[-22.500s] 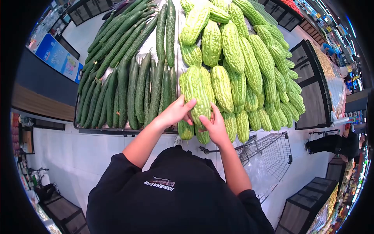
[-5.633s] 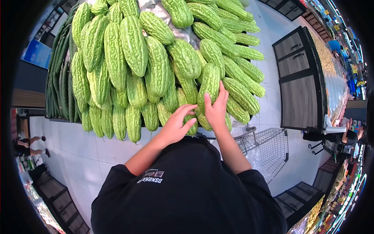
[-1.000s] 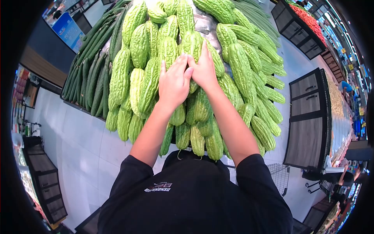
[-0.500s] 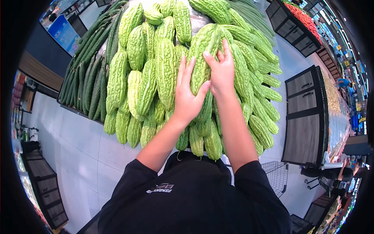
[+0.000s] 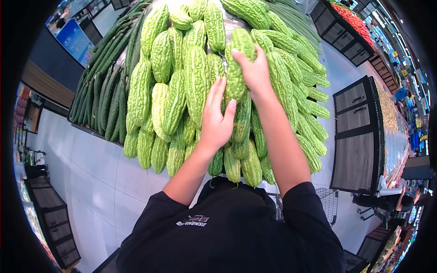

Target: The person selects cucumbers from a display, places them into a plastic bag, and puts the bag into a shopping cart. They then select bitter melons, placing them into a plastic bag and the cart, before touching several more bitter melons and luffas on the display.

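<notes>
A light green, bumpy bitter melon stands nearly upright over the pile, with my right hand wrapped round its right side. The thumb of that hand lies across its front, and the other fingers are mostly hidden behind it. My left hand is open, fingers stretched forward and thumb spread, its thumb tip right at the melon's lower end. Beside the left fingers lies another long bitter melon. Many more surround both hands, including a greener one just below the held one.
Dark green cucumbers fill the left of the stand, and long thin green vegetables lie at the back right. A wire shopping cart is at my right side. Dark display cabinets stand farther right, with a person near them.
My left hand has slipped down and away from the melon's side. My right hand has closed more round the melon, which has turned and shifted slightly left.
</notes>
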